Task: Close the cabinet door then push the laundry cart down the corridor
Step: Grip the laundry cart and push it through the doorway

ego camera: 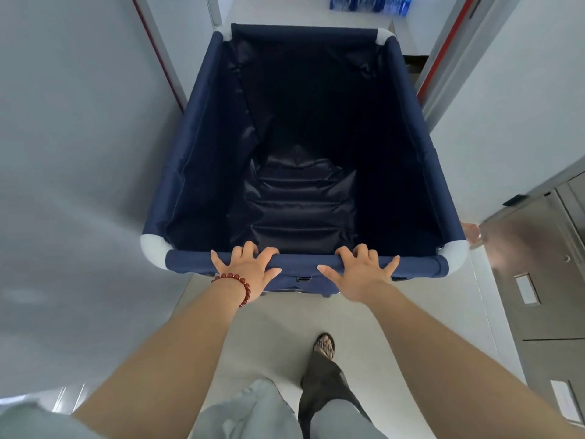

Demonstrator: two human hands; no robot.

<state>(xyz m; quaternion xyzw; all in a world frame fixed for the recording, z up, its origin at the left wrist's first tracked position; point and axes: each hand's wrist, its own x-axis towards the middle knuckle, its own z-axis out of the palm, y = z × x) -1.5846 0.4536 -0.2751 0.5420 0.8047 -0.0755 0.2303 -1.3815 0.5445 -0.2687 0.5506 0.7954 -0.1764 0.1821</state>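
Gripping laundry cart (202, 128) near rim, left hand (245, 269), right hand (359, 272), dark liner inside

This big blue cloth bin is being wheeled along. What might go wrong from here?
Tight passage: the far corners of the navy fabric laundry cart sit close to the red-edged door frame, so one could clip it.
Its near right white corner cap is close beside the brushed steel cabinet and might scrape it.
A blue pack of bottles lies ahead, possibly in the path.
The left hand and right hand grip the near rim, so steering looks manageable.
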